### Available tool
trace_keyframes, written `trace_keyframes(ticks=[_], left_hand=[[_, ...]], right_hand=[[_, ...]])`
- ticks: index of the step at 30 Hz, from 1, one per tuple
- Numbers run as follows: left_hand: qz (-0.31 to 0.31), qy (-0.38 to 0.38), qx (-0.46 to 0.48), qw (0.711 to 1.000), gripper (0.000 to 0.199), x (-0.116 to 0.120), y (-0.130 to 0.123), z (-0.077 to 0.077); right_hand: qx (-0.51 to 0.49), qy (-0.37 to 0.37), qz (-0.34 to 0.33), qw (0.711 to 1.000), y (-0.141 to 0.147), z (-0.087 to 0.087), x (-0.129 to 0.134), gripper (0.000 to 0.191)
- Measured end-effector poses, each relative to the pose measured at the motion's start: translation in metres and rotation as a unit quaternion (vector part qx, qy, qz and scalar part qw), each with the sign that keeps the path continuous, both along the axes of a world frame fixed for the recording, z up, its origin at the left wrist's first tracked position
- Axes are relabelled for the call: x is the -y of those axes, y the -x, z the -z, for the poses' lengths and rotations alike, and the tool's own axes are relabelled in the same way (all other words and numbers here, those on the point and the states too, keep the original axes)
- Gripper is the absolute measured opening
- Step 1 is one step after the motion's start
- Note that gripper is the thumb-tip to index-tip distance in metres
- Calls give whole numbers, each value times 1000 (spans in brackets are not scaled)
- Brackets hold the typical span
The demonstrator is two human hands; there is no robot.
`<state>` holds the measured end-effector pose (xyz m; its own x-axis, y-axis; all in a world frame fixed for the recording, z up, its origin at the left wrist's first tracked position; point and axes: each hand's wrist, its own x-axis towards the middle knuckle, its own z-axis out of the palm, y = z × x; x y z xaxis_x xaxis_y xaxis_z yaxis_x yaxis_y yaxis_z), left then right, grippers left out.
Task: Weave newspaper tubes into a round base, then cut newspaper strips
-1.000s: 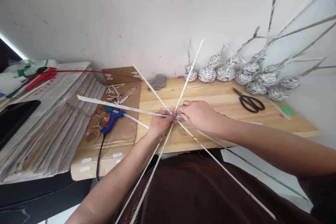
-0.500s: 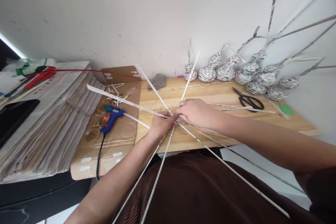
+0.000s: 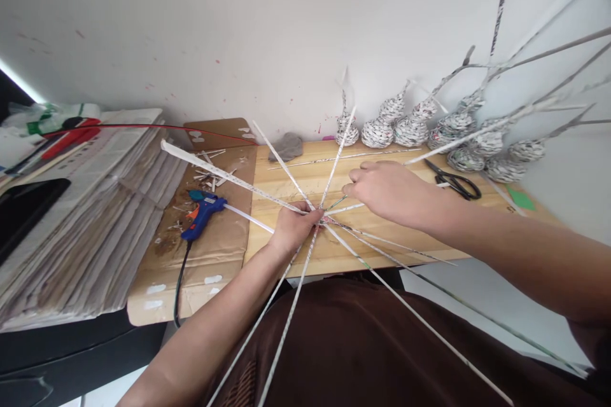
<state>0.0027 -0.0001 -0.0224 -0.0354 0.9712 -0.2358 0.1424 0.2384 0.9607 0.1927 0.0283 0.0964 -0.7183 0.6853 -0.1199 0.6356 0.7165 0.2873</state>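
Several thin rolled newspaper sticks (image 3: 292, 322) radiate like spokes from a small woven centre (image 3: 323, 220) over the wooden board. My left hand (image 3: 296, 227) pinches that centre, thumb on top, fingers partly hidden underneath. To the right and slightly above, my right hand (image 3: 382, 194) is closed around one paper stick (image 3: 337, 201). This stick runs from the centre into my fingers, and a long pale length (image 3: 472, 133) comes out beyond the hand toward the upper right. The fingertips of my right hand are partly hidden behind its back.
A blue glue gun (image 3: 204, 215) lies on cardboard (image 3: 229, 267) among paper scraps. Stacked newspapers (image 3: 109, 235) and a phone (image 3: 33, 216) are at left. Black scissors (image 3: 453, 179) and several woven paper gourds (image 3: 410, 130) stand along the back right of the wooden board (image 3: 281, 254).
My right hand has moved right, away from the centre, drawing a paper stick with it toward the upper right. My left hand keeps its pinch in about the same place.
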Motion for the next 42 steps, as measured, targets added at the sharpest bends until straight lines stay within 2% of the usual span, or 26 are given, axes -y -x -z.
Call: trace_keyframes(ticks=[2, 6, 11, 15, 18, 21, 25, 30, 35, 42], left_hand=[[-8, 0, -6, 1000, 20, 0, -1, 0], [-14, -6, -1, 1000, 21, 0, -2, 1], [-22, -21, 13, 999, 23, 0, 0, 3], [-32, -7, 52, 998, 21, 0, 0, 1], [-43, 26, 128, 991, 20, -1, 1, -1], [-29, 60, 187, 980, 23, -1, 3, -4], [-25, 65, 194, 978, 27, -2, 4, -4], [-50, 63, 196, 977, 31, -2, 1, -3], [-44, 101, 216, 970, 29, -6, 6, -4], [-42, 90, 276, 956, 23, -6, 3, -5]], right_hand=[[-21, 36, 35, 999, 3, 6, 5, 19], [-66, 110, 85, 988, 17, 26, 9, 30], [-121, 88, 74, 986, 36, 46, 20, 25], [-145, 69, 89, 983, 40, 52, 33, 23], [-179, 81, 102, 975, 37, 56, 40, 27], [-235, 100, 115, 960, 33, 59, 43, 32], [-290, 119, 116, 943, 33, 61, 47, 29], [-256, 121, 111, 953, 40, 65, 52, 27], [-198, 100, 58, 973, 33, 70, 45, 28], [-198, 93, 40, 975, 22, 68, 36, 33]])
